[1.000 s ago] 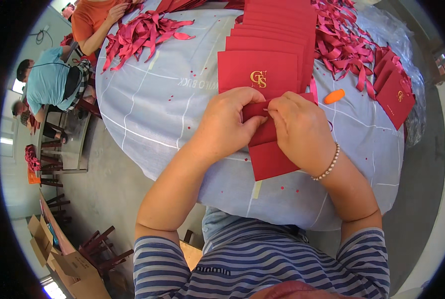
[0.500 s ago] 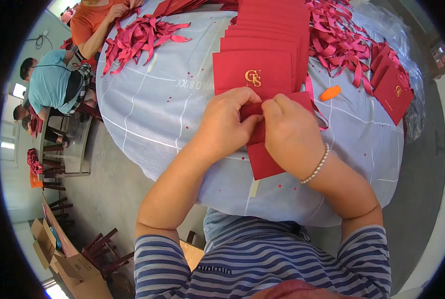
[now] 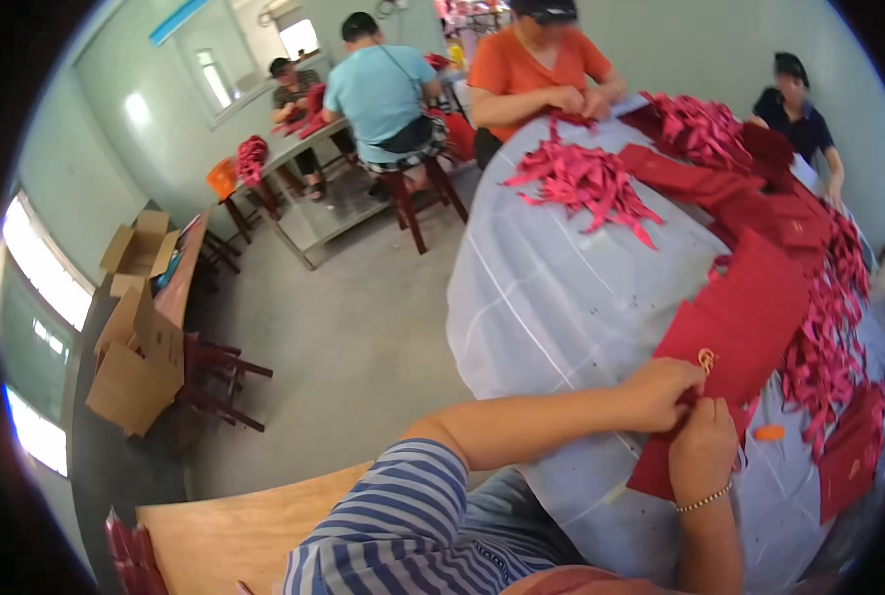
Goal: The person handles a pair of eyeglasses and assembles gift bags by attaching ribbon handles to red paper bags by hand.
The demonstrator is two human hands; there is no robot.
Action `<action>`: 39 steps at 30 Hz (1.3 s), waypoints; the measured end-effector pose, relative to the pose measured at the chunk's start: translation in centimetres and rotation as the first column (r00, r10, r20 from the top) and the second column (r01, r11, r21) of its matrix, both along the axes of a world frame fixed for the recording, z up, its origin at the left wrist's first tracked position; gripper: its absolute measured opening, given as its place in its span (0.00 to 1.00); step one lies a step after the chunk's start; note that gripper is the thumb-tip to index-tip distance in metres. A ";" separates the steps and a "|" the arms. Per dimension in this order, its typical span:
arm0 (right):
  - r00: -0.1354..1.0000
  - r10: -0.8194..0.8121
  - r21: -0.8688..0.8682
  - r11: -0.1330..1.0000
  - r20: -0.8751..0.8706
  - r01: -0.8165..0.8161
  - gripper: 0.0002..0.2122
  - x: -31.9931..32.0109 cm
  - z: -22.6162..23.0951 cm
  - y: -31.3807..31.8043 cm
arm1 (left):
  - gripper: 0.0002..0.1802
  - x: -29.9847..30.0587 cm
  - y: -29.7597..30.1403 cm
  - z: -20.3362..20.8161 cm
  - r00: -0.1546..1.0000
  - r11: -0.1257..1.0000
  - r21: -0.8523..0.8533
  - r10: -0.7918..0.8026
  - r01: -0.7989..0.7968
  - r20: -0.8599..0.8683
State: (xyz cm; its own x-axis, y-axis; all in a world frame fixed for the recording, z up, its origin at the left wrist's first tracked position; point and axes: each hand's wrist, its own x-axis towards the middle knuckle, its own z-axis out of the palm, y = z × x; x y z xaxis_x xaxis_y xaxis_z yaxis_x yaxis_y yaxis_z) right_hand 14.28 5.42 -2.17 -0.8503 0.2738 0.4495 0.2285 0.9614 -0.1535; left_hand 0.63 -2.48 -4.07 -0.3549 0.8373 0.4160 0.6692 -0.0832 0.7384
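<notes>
Close together at the table's near side, my left hand (image 3: 663, 394) and my right hand (image 3: 703, 451) are both closed, pinching the upper part of a flat red paper bag (image 3: 652, 472). What lies between the fingertips is too small to make out. A pink-red ribbon shows beside my right hand. Just beyond my hands, an overlapping row of flat red paper bags (image 3: 750, 317) runs away across the table, with a gold emblem on the nearest one. An orange plastic piece (image 3: 768, 433) lies to the right of my right hand.
A pale cloth (image 3: 531, 297) covers the table. Red ribbons (image 3: 586, 183) lie in a heap at the far side; more ribbons (image 3: 824, 337) are at right, near finished-looking bags (image 3: 849, 461). A person in orange (image 3: 536, 74) works opposite. Cardboard boxes (image 3: 140, 372) and stools stand left.
The view has swung left and up, showing more of the room and other people. My hands stay together at the red paper bag, still pinching it.
</notes>
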 end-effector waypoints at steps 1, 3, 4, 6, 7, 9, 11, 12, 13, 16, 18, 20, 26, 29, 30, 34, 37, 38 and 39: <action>1.000 0.001 0.000 1.000 -0.017 -0.001 0.07 0.0 0.0 0.1 | 0.12 0.0 0.0 0.1 1.000 1.000 0.006 0.026 -0.026 -0.016; 0.998 0.024 -0.019 0.999 -0.063 -0.025 0.06 -0.3 0.3 0.4 | 0.12 -0.3 0.0 0.0 1.000 0.999 0.034 0.013 -0.013 -0.008; 0.994 0.059 -0.084 0.994 -0.092 -0.067 0.05 -0.5 0.5 0.9 | 0.12 -0.4 0.1 -0.2 0.999 0.999 0.039 0.032 -0.031 -0.032; 0.982 0.087 -0.227 0.966 -0.165 -0.124 0.03 -0.6 0.1 2.1 | 0.13 -0.9 0.3 -0.5 1.000 0.999 0.023 0.028 -0.028 -0.005; 0.980 0.097 -0.218 0.967 -0.172 -0.134 0.03 -0.6 0.0 2.5 | 0.14 -1.2 0.3 -0.5 0.999 1.000 0.000 0.010 -0.010 0.031; 0.992 0.039 -0.488 0.868 -0.118 -0.092 0.03 -0.6 0.1 3.1 | 0.13 -1.4 0.4 -0.4 1.000 1.000 0.022 0.018 -0.018 0.022; 0.983 0.051 -0.450 0.884 -0.179 -0.128 0.03 -0.6 0.1 2.8 | 0.13 -1.4 0.2 -0.1 0.999 0.999 0.036 0.016 -0.017 0.035; 0.970 0.058 -0.417 0.895 -0.238 -0.156 0.03 -0.7 0.1 2.7 | 0.13 -1.5 0.3 -0.2 0.999 0.999 0.044 0.023 -0.024 0.032; 0.968 0.066 -0.411 0.897 -0.240 -0.163 0.03 -0.8 0.0 2.7 | 0.12 -1.6 0.3 -0.3 0.999 1.000 0.021 0.009 -0.010 0.053; 0.956 0.071 -0.404 0.896 -0.284 -0.187 0.03 -0.8 -0.4 2.6 | 0.12 -1.6 0.4 -0.3 0.998 1.000 -0.012 -0.001 0.002 0.070; 0.961 0.098 -0.401 0.894 -0.259 -0.199 0.03 -0.8 -0.3 2.9 | 0.12 -1.2 0.2 -0.1 0.998 1.000 -0.026 0.004 -0.002 0.066; 0.973 0.091 -0.411 0.895 -0.211 -0.173 0.03 -0.5 0.7 2.3 | 0.11 -0.7 -0.3 0.4 0.998 0.999 -0.045 0.029 -0.026 0.057; 0.987 0.065 -0.069 0.995 -0.150 -0.076 0.03 -1.2 0.6 0.4 | 0.09 -0.4 -0.2 0.7 0.999 1.000 -0.003 0.007 -0.007 0.045; 0.986 0.068 -0.079 0.994 -0.150 -0.081 0.03 -1.2 0.5 0.7 | 0.09 -0.9 0.1 -0.5 0.999 0.995 0.093 0.025 -0.028 0.041; 0.977 0.106 -0.107 0.986 -0.186 -0.127 0.03 -1.2 0.5 1.1 | 0.09 -1.0 0.1 -0.3 0.999 0.995 0.098 0.022 -0.026 0.042; 0.966 0.107 -0.364 0.912 -0.234 -0.189 0.03 -0.3 1.2 1.6 | 0.09 -1.5 -0.3 0.2 0.999 0.990 0.139 -0.018 0.013 0.042; 0.987 0.074 -0.630 0.762 -0.146 -0.150 0.03 0.4 1.2 2.4 | 0.09 -1.3 -0.5 0.5 0.999 0.991 0.131 -0.037 0.033 0.031; 0.978 0.112 -0.598 0.778 -0.174 -0.195 0.03 0.5 0.8 3.2 | 0.09 -1.2 -0.4 0.5 0.998 0.994 0.095 -0.048 0.044 0.037; 0.967 0.155 -0.566 0.787 -0.201 -0.244 0.03 0.4 0.7 3.5 | 0.09 -1.1 -0.4 0.5 0.998 0.995 0.095 -0.047 0.043 0.034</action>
State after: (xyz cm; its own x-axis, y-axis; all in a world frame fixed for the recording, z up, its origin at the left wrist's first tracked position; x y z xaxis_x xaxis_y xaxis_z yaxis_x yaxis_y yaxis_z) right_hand 14.67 8.88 -1.43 -0.8574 0.3521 0.3754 -0.0245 0.7007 -0.7130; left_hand -0.44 -2.90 -3.59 -0.3340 0.8103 0.4815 0.6363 -0.1830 0.7494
